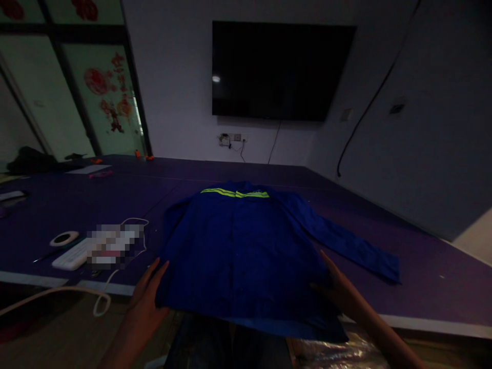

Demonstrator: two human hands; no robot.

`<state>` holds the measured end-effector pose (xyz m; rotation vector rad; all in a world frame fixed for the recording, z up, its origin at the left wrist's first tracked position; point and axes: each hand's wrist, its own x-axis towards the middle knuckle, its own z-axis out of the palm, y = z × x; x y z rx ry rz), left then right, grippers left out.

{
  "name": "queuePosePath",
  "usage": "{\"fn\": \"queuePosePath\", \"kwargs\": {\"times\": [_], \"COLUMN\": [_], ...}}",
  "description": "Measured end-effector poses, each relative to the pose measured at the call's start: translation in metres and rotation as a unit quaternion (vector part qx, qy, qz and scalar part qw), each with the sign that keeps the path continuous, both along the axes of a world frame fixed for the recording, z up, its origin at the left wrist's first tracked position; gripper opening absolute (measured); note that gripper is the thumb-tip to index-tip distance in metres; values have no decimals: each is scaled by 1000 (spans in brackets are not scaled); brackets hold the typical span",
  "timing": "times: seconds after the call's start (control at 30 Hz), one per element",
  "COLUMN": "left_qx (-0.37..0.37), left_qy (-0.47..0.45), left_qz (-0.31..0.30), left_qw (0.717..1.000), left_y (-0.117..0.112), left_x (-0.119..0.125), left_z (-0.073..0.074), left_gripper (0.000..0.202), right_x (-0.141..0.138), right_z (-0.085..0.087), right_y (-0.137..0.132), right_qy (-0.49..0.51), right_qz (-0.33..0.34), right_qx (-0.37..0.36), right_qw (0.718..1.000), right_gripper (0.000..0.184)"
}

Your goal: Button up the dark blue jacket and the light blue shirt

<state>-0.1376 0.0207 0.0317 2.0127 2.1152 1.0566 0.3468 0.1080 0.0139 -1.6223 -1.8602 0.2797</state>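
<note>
A blue work jacket point(246, 256) lies front up on the purple surface, with a yellow-green stripe point(235, 193) across its chest. Its hem hangs over the near edge, and one sleeve point(357, 251) stretches out to the right. My left hand point(149, 294) is at the jacket's lower left edge, fingers extended and apart. On the lower right side, my right hand point(336, 287) rests against the cloth with thumb and fingers spread. Dim light hides exactly how much fabric each hand touches.
Left of the jacket lie a white power strip point(71, 259), a round white object point(64, 238) and a pale cable point(102, 300). A dark television point(282, 72) hangs on the far wall. Clear plastic wrap point(338, 353) shows below the near edge.
</note>
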Motion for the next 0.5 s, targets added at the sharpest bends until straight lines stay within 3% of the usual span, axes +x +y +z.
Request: {"fn": "queuePosePath", "kwargs": {"times": [0.1, 0.2, 0.37, 0.5], "left_qx": [20, 23, 19, -3], "left_qy": [-31, -40, 6, 78], "left_qz": [-13, -51, -104, -131], "left_qw": [999, 998, 994, 988], "left_y": [9, 14, 11, 8], "left_x": [8, 14, 10, 1], "left_z": [0, 6, 16, 14], "left_gripper": [63, 59, 58, 75], "right_x": [-4, -6, 1, 12], "right_z": [8, 27, 64, 69], "right_y": [9, 12, 10, 11], "right_qy": [105, 168, 200, 215], "right_qz": [35, 46, 4, -5], "right_qx": [-43, -78, -130, -137], "right_qw": [993, 982, 971, 967], "right_gripper": [89, 84, 81, 80]}}
